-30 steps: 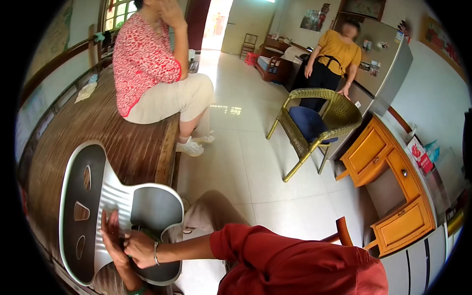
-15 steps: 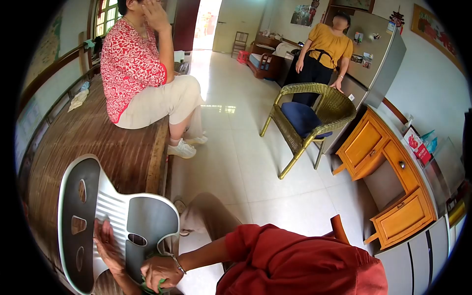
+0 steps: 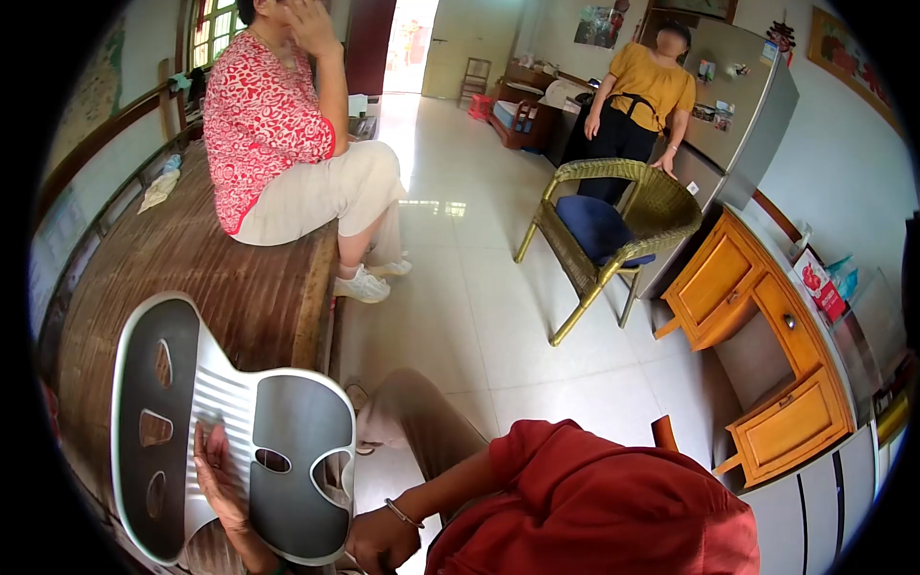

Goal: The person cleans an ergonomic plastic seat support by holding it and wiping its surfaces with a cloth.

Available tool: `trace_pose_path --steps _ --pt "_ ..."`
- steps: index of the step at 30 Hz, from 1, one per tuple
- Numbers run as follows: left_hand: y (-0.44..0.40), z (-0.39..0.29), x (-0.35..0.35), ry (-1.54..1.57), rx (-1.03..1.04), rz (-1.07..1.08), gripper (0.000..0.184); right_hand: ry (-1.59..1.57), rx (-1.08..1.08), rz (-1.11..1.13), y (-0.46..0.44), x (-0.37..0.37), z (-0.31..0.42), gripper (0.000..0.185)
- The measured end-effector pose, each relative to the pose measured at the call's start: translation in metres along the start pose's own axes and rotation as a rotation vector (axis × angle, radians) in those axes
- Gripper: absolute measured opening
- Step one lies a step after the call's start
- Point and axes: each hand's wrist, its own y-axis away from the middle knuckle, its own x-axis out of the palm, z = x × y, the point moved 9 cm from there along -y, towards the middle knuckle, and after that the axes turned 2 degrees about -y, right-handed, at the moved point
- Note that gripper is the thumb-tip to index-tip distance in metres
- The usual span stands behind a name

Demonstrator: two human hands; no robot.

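A grey and white moulded seat (image 3: pixel 302 431) with cut-out holes stands tilted at the lower left. My left hand (image 3: pixel 220 479) lies against its white ribbed middle, fingers stretched out and holding nothing. A bit of green shows at my left wrist, by the bottom edge. Beside the seat's lower right edge is my right hand (image 3: pixel 383 539), with a bracelet at the wrist. Its fingers are curled downward near the frame's edge, and what they hold, if anything, is hidden.
The seat is on a wooden slatted platform (image 3: pixel 192 249), where a person in a red patterned top (image 3: pixel 268 125) sits. Another person in a yellow top (image 3: pixel 652 86) stands behind a wicker chair (image 3: pixel 585 264). A wooden desk (image 3: pixel 786 426) is at the right.
My right hand has moved from beside my left hand over the seat, down and right past its edge. The green item seen at its fingers half a second ago no longer shows there.
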Motion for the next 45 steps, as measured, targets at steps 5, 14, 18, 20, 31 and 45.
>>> trace_pose_path --steps 5,14,18,20,31,45 --pt "-0.001 0.015 -0.005 -0.05 -0.026 -0.02 0.071 -0.307 0.118 -0.483 -0.033 -0.125 0.045 0.016" --pt "-0.001 -0.011 0.004 0.504 -0.124 0.018 0.073 0.369 0.339 -0.831 -0.074 -0.153 -0.047 0.02" --pt "-0.003 -0.008 0.003 0.525 -0.225 0.114 0.061 0.402 0.339 -0.716 -0.085 -0.147 -0.037 0.021" --pt "-0.001 -0.01 0.004 0.561 -0.226 0.126 0.06 0.493 0.323 -0.559 -0.091 -0.14 -0.034 0.021" --pt "-0.004 -0.02 0.006 0.165 -0.09 0.033 0.051 0.49 0.248 -0.203 -0.067 -0.079 0.009 0.019" --pt "0.002 -0.006 0.015 -0.034 -0.141 0.07 0.055 0.616 0.189 -0.215 -0.004 -0.047 0.042 0.024"
